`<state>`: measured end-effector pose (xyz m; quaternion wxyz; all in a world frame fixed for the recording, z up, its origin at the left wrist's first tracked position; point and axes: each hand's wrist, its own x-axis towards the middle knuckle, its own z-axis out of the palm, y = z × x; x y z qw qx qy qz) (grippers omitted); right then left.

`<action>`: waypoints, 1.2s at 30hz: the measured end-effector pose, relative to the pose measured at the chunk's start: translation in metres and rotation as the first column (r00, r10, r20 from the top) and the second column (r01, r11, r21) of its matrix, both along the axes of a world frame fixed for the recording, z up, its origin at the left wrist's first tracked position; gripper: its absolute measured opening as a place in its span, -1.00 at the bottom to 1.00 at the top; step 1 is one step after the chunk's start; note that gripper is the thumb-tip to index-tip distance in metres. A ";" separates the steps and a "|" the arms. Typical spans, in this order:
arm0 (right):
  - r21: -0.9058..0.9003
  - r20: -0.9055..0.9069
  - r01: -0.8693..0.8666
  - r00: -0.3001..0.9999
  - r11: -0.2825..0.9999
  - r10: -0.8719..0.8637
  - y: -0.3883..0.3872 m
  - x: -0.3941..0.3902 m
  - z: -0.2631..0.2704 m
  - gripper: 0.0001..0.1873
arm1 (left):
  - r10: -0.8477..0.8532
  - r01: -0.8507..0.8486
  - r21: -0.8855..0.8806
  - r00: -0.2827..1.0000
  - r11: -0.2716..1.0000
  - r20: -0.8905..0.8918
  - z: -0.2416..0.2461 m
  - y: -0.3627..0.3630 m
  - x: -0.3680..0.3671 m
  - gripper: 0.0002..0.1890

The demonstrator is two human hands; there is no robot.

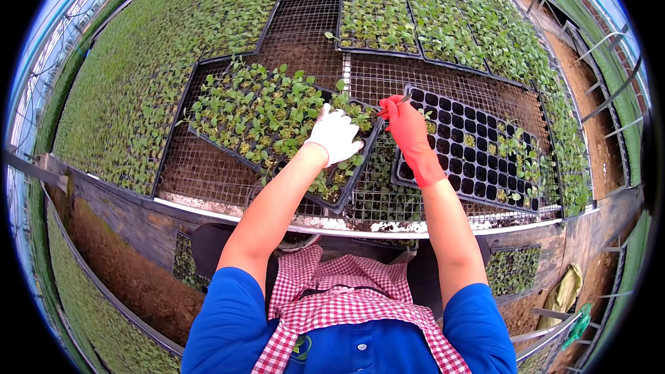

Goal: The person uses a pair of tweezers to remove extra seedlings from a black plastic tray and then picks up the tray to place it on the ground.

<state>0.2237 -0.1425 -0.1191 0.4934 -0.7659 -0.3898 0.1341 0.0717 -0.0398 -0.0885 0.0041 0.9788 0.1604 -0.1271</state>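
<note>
My left hand (335,135), in a white glove, rests over the right part of a black cell tray (358,179) dense with leafy seedlings (260,109). Its fingers are spread among the leaves, with no held thing visible. A red rubber glove covers my right hand (408,130), whose fingers close around a slim tool (405,98); its exact kind is unclear. That hand is between the full tray and a second black cell tray (470,153), covering part of the latter's left side. Many cells there are bare, while small seedlings (522,153) stand mostly along its right end.
Both trays lie on a wire mesh bench (202,176) with a pale front rail (363,228). Further seedling trays (376,15) border the mesh at the back, left and right. Below the rail are lower trays (514,270). A dirt path (613,166) runs along the right.
</note>
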 end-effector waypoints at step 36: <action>0.263 -0.177 0.552 0.834 0.792 -0.522 -0.259 0.057 0.060 -0.77 | -0.085 0.053 0.106 0.940 0.993 0.330 0.037 -0.030 -0.030 -0.67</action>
